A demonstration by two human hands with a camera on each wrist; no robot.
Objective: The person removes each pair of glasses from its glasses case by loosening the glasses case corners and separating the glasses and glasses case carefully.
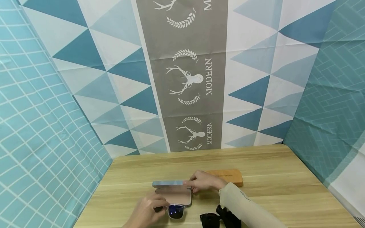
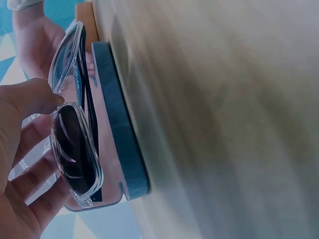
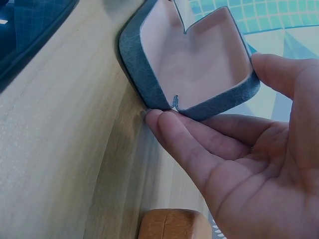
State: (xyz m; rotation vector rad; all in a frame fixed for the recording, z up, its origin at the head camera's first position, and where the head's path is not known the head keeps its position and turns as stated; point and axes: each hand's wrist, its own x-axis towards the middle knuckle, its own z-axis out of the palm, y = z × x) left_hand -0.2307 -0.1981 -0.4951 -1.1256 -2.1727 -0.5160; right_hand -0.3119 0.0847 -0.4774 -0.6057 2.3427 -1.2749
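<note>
My left hand [image 1: 149,207] pinches a pair of sunglasses [image 1: 176,211] with a clear frame and dark lenses. In the left wrist view the thumb lies at the bridge of these sunglasses [image 2: 75,154], whose temples look folded behind the lenses. Just behind them a blue glasses case [image 1: 178,197] with pink lining stands on the table, lid raised. My right hand [image 1: 203,181] holds that case at its right end. Seen from the right wrist, the thumb is on the edge of the case's lid [image 3: 224,97] and the other fingertips are beside the hinge-side corner and base.
An orange-brown glasses case [image 1: 229,176] lies behind my right hand. Black sunglasses [image 1: 210,220] rest at the table's near side, partly covered by my right sleeve [image 1: 245,204]. Patterned cloth walls [image 1: 194,79] bound the wooden table [image 1: 137,167] at the back and sides.
</note>
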